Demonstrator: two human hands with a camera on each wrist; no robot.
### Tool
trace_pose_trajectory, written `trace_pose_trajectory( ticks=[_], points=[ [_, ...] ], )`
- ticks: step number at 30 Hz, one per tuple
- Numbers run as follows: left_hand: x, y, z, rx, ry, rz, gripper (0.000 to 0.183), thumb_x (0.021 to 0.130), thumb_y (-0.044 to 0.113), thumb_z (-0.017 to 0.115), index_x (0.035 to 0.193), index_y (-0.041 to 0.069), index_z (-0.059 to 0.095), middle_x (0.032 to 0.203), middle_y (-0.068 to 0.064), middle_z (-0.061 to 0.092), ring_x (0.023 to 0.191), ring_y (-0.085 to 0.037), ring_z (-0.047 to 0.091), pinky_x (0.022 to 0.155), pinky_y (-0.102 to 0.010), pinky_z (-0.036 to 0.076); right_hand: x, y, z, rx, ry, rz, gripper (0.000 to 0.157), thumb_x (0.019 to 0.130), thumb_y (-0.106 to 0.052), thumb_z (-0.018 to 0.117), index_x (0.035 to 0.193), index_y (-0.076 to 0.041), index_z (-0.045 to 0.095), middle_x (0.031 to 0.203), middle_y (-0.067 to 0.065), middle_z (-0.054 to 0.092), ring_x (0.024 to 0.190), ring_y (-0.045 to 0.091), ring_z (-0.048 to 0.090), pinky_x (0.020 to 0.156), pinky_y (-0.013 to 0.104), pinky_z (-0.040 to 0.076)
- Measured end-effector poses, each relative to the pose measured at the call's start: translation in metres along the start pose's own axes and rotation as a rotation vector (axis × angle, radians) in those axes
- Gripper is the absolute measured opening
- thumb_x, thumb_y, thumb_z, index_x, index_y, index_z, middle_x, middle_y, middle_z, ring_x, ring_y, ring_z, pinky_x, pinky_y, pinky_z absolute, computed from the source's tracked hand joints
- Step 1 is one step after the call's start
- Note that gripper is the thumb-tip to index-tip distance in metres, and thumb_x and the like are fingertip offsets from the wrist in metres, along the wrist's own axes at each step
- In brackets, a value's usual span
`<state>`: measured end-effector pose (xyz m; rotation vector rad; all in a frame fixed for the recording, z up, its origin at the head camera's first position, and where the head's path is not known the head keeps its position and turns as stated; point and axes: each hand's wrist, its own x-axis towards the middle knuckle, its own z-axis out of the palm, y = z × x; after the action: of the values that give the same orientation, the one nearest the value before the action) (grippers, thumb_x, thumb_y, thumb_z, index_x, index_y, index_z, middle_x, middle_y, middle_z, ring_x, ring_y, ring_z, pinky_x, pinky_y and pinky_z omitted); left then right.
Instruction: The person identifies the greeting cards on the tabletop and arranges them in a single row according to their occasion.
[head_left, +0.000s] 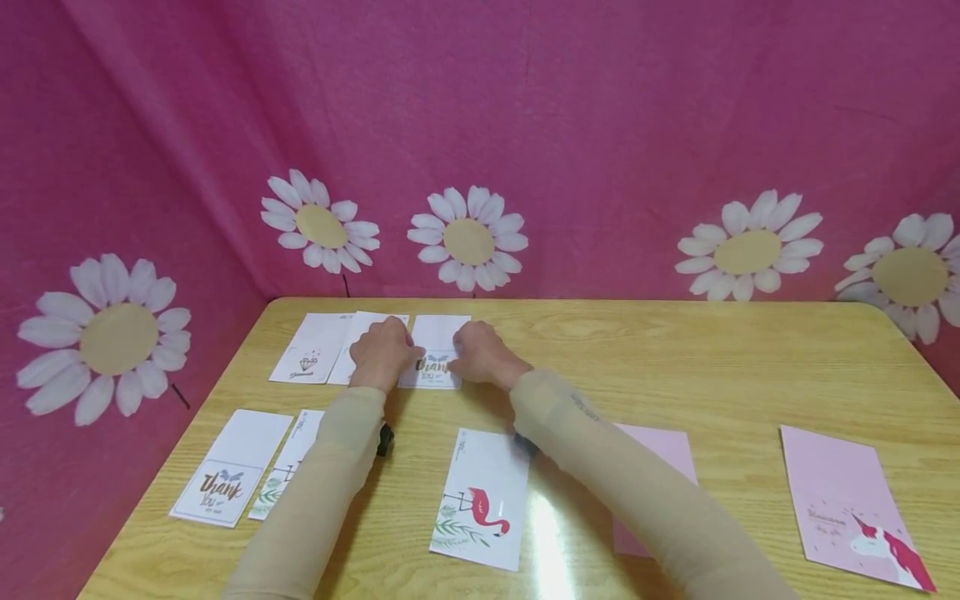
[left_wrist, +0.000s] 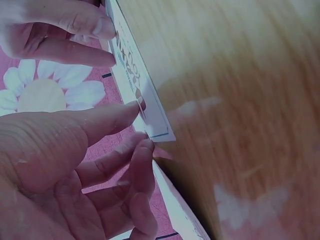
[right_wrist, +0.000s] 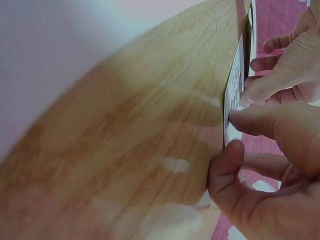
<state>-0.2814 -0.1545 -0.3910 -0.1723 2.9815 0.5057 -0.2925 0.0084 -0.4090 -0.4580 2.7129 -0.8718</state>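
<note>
Both hands are at a white "thank you" card (head_left: 435,333) lying at the back left of the table. My left hand (head_left: 384,354) pinches its left edge, the thumb on the printed face and the fingertips at the rim in the left wrist view. On the opposite edge, my right hand (head_left: 483,354) holds the card between thumb and fingers. The left hand partly covers a second white card (head_left: 362,329) beside it. Further left lies a white card with a diamond print (head_left: 303,354).
Nearer on the wooden table (head_left: 600,358) lie another thank-you card (head_left: 231,471), a flamingo card (head_left: 487,500) and a second flamingo card (head_left: 298,442) half behind the left sleeve. To the right are a pink card (head_left: 667,446) under the right forearm and a unicorn card (head_left: 847,500).
</note>
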Motion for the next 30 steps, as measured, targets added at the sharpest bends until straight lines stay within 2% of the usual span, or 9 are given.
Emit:
trace_pose_trajectory(
  ticks=[3,5,10,14,20,24,28,30],
  points=[
    [0.000,0.000,0.000,-0.003,0.004,0.015,0.020,0.092,0.026,0.072,0.097,0.007,0.076,0.099,-0.013,0.075,0.086,-0.029,0.066,0.086,-0.052,0.054,-0.001,-0.002,-0.001,-0.034,0.002,0.001,0.025,0.092,-0.014,0.074,0.108,0.006,0.071,0.108,0.017,0.064,0.101,0.027,0.050,0.098,0.039,0.048],
    [0.000,0.000,0.000,0.003,0.015,0.027,0.017,0.090,0.024,0.072,0.096,0.008,0.076,0.100,-0.013,0.075,0.088,-0.030,0.067,0.084,-0.053,0.054,-0.003,-0.003,-0.001,-0.082,0.009,0.006,0.021,0.092,-0.017,0.074,0.101,0.002,0.072,0.106,0.015,0.060,0.102,0.029,0.048,0.091,0.040,0.049],
    [0.001,0.000,0.000,-0.002,0.012,0.050,0.018,0.089,0.020,0.071,0.101,0.008,0.074,0.104,-0.015,0.075,0.093,-0.033,0.067,0.085,-0.054,0.053,-0.010,-0.003,-0.002,-0.195,0.037,0.017,0.020,0.093,-0.029,0.074,0.098,-0.009,0.074,0.115,0.009,0.056,0.108,0.029,0.046,0.089,0.044,0.046],
    [0.002,-0.001,0.001,-0.025,0.003,0.071,0.021,0.090,0.021,0.071,0.106,0.007,0.074,0.106,-0.015,0.074,0.093,-0.032,0.065,0.085,-0.053,0.053,-0.014,-0.001,-0.002,-0.203,0.047,0.008,0.025,0.094,-0.032,0.074,0.108,-0.011,0.074,0.118,0.007,0.056,0.110,0.028,0.046,0.095,0.047,0.044],
    [0.000,-0.009,0.001,-0.067,0.003,0.101,0.020,0.090,0.022,0.070,0.103,0.007,0.072,0.105,-0.012,0.073,0.090,-0.030,0.065,0.080,-0.049,0.051,-0.015,0.001,-0.002,-0.165,0.051,0.005,0.039,0.094,-0.034,0.074,0.124,-0.011,0.070,0.121,0.007,0.056,0.113,0.027,0.047,0.100,0.049,0.043],
    [-0.002,-0.012,-0.002,-0.080,0.036,0.125,0.021,0.093,0.024,0.066,0.106,0.008,0.072,0.103,-0.011,0.075,0.090,-0.031,0.067,0.080,-0.050,0.052,-0.015,0.001,-0.003,-0.128,0.046,0.012,0.047,0.094,-0.035,0.074,0.133,-0.011,0.066,0.125,0.008,0.058,0.114,0.027,0.048,0.105,0.052,0.043],
    [-0.007,-0.014,-0.010,-0.109,0.096,0.174,0.024,0.097,0.028,0.063,0.111,0.010,0.071,0.104,-0.010,0.075,0.092,-0.030,0.068,0.081,-0.051,0.053,-0.015,0.004,-0.004,-0.120,0.051,0.001,0.052,0.094,-0.033,0.074,0.139,-0.010,0.062,0.117,0.009,0.060,0.107,0.026,0.052,0.099,0.048,0.048],
    [-0.010,-0.016,-0.013,-0.127,0.105,0.226,0.027,0.098,0.031,0.064,0.114,0.011,0.070,0.107,-0.009,0.074,0.094,-0.028,0.069,0.081,-0.050,0.054,-0.016,0.006,-0.006,-0.128,0.063,-0.021,0.053,0.094,-0.031,0.073,0.140,-0.008,0.061,0.112,0.009,0.062,0.101,0.025,0.054,0.094,0.044,0.050]
  ],
)
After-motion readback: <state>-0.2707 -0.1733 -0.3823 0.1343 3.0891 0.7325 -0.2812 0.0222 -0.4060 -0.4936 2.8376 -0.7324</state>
